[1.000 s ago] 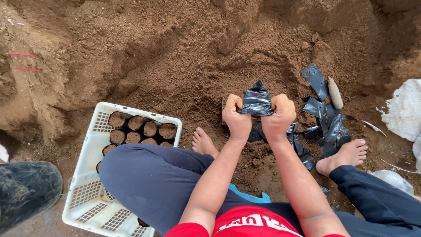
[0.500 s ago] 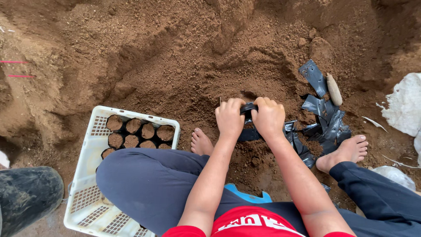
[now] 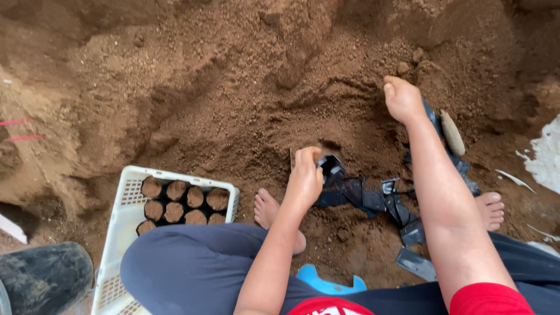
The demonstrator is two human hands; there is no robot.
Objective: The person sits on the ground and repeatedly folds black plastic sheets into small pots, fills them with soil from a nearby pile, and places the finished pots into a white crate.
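My left hand (image 3: 304, 175) grips the rim of a small black plastic nursery bag (image 3: 330, 167) that stands on the brown soil in front of me. Far out to the right, my right hand (image 3: 402, 98) rests on the soil heap (image 3: 245, 76), fingers curled into the loose earth. More flat black bags (image 3: 379, 201) lie scattered between my hands and my right foot (image 3: 491, 210). My left foot (image 3: 267, 210) is just below my left hand.
A white plastic crate (image 3: 125, 227) at my lower left holds several soil-filled black bags. A tan trowel-like handle (image 3: 452, 133) lies right of my right forearm. White sacking (image 3: 545, 157) is at the right edge, a dark boot (image 3: 41, 280) at bottom left, a blue stool (image 3: 326, 286) beneath me.
Both hands were shut together on one black bag. Now the right hand has let go and reached up to the soil heap, while the left hand keeps the bag on the ground.
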